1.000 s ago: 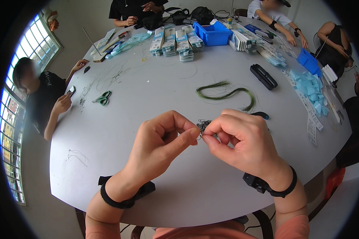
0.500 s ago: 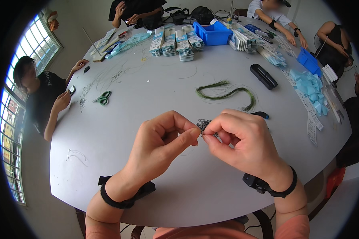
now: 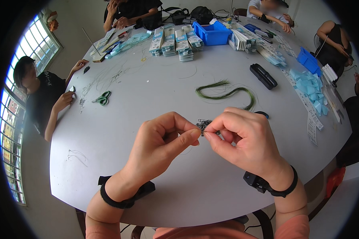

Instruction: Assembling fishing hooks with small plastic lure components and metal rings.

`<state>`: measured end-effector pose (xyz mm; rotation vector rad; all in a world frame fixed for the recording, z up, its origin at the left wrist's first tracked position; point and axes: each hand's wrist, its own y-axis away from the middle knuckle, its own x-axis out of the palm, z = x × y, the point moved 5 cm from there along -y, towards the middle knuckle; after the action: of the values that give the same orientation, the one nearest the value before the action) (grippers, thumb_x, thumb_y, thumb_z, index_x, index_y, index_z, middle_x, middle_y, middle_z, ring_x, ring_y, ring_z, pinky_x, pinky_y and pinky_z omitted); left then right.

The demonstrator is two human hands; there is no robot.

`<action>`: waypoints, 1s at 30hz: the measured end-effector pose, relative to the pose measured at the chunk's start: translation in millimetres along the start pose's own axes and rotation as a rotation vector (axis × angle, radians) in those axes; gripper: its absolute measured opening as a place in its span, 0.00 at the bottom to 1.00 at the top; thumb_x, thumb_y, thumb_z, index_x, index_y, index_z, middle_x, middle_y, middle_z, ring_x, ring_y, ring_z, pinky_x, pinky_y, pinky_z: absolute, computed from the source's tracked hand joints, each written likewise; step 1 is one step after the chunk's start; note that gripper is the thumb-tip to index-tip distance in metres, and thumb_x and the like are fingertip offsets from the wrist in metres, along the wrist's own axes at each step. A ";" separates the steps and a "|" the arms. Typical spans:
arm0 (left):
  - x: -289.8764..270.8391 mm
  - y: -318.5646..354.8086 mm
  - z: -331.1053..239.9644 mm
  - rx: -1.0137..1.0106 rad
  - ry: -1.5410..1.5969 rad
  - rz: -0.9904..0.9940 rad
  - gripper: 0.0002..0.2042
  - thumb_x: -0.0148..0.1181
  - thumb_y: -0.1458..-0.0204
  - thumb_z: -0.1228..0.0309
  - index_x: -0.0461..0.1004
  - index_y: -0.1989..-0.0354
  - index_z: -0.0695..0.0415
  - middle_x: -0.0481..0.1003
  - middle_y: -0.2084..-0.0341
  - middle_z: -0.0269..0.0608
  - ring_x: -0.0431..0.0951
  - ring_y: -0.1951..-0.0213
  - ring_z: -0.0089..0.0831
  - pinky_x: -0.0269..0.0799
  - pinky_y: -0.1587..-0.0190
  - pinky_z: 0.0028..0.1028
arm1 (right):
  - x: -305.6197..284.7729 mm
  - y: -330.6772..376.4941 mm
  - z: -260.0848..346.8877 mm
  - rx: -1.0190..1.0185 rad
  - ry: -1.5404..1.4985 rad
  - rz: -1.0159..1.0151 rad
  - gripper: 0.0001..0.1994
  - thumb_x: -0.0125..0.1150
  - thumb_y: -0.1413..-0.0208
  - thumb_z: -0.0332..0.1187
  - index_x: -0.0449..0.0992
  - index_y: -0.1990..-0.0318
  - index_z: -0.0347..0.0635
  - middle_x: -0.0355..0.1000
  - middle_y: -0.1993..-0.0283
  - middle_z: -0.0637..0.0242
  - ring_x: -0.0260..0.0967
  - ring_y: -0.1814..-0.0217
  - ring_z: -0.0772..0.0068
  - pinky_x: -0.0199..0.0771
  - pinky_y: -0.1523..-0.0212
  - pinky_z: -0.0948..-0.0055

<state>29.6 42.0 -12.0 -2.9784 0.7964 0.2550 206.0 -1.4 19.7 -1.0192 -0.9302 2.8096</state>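
My left hand (image 3: 159, 143) and my right hand (image 3: 243, 137) meet over the middle of the grey table (image 3: 175, 199), thumb and forefinger pinched on each, fingertips nearly touching. What the fingertips hold is too small to make out. A thin strand curves below the left fingertips. Just behind the fingertips lies a small pile of dark wire-like pieces, which look like fish hooks (image 3: 203, 124), partly hidden by my hands. Farther back, a curved bundle of thin green line (image 3: 217, 98) rests on the table.
Green-handled scissors (image 3: 103, 98) and loose fine strands lie to the left. A black case (image 3: 263, 77) sits at right. Stacks of printed cards (image 3: 183, 47), a blue bin (image 3: 213, 35) and light-blue ribbon-like strips (image 3: 310, 91) line the far side. Several people sit around the table.
My right hand has shifted very slightly, with its fingertips a little higher. The left stays in place. At the far side, seated people have moved their hands.
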 end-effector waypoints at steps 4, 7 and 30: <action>0.5 0.7 1.0 -0.003 -0.014 0.012 0.08 0.63 0.37 0.69 0.78 0.60 0.62 0.80 0.72 0.31 0.63 0.78 0.07 0.59 0.74 0.14 | 0.4 0.4 -1.4 -0.002 0.004 0.007 0.06 0.68 0.52 0.25 0.75 0.72 0.43 0.70 0.77 0.69 0.68 0.81 0.72 0.64 0.80 0.71; 3.8 0.2 2.8 0.022 0.027 0.010 0.08 0.62 0.37 0.69 0.76 0.59 0.62 0.79 0.70 0.31 0.65 0.75 0.10 0.61 0.72 0.14 | 1.3 -0.7 -2.4 -0.011 0.013 0.017 0.06 0.68 0.52 0.25 0.75 0.72 0.43 0.71 0.75 0.68 0.70 0.79 0.71 0.67 0.78 0.71; -6.1 -0.5 -1.3 -0.102 0.536 -0.098 0.11 0.56 0.32 0.63 0.73 0.60 0.58 0.66 0.76 0.22 0.50 0.79 0.09 0.48 0.76 0.17 | 41.3 24.9 24.6 -0.277 -0.147 0.448 0.11 0.72 0.52 0.28 0.82 0.60 0.40 0.79 0.54 0.68 0.79 0.66 0.64 0.80 0.66 0.67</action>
<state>24.8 45.3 -9.7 -3.2048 0.6773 -0.5458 163.6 -26.5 -2.6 -1.1949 -1.2796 3.2208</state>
